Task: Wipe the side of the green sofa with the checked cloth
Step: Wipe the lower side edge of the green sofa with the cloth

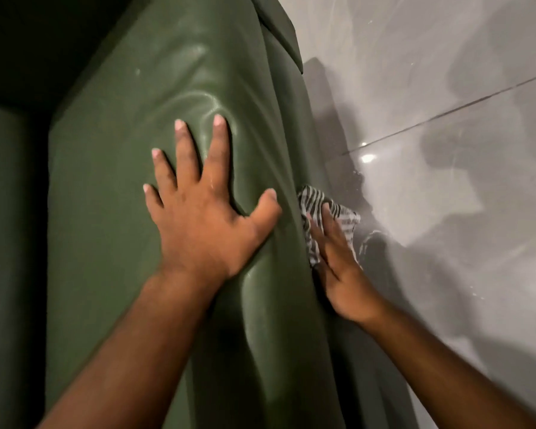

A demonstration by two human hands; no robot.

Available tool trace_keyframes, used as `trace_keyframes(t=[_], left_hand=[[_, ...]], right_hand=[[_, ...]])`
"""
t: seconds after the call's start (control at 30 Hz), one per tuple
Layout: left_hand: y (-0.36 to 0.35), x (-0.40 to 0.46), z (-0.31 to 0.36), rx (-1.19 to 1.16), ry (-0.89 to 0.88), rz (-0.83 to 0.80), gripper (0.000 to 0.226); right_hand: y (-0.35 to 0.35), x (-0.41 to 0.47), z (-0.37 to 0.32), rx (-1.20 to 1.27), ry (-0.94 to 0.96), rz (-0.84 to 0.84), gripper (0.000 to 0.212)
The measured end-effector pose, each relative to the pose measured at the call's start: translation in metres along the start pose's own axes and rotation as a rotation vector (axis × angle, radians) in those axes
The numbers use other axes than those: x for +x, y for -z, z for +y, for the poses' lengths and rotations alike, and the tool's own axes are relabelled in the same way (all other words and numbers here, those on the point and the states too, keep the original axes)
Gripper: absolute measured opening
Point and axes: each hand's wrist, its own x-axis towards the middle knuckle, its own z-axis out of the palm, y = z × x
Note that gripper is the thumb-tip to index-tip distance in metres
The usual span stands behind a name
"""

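Note:
The green sofa (130, 156) fills the left and centre of the head view, seen from above its padded arm. My left hand (205, 212) lies flat on top of the arm, fingers spread, pressing dents into the leather. My right hand (338, 267) is down on the sofa's outer side, palm pressing the black-and-white checked cloth (338, 212) against it. The cloth bunches out past my fingertips. The lower part of the sofa's side is hidden by the arm's edge.
A glossy grey tiled floor (461, 134) spreads to the right of the sofa, with a dark grout line and a light reflection. The sofa's seat (10, 212) lies in shadow at the far left.

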Motion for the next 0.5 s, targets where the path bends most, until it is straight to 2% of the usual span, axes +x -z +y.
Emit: trace_keyframes(t=[0.1, 0.3, 0.43, 0.5], left_hand=[[-0.009, -0.001, -0.001, 0.011, -0.007, 0.042, 0.105], [-0.023, 0.004, -0.002, 0.019, -0.008, 0.123, 0.103], [-0.025, 0.003, -0.002, 0.03, -0.013, 0.154, 0.103], [-0.027, 0.002, -0.003, 0.041, -0.007, 0.166, 0.102]], right_hand=[[0.011, 0.063, -0.004, -0.013, -0.089, -0.008, 0.061], [0.034, 0.173, -0.002, -0.073, -0.1, -0.067, 0.056], [0.023, 0.122, 0.0, -0.01, -0.108, -0.009, 0.056], [0.018, 0.066, 0.002, -0.001, -0.112, -0.081, 0.055]])
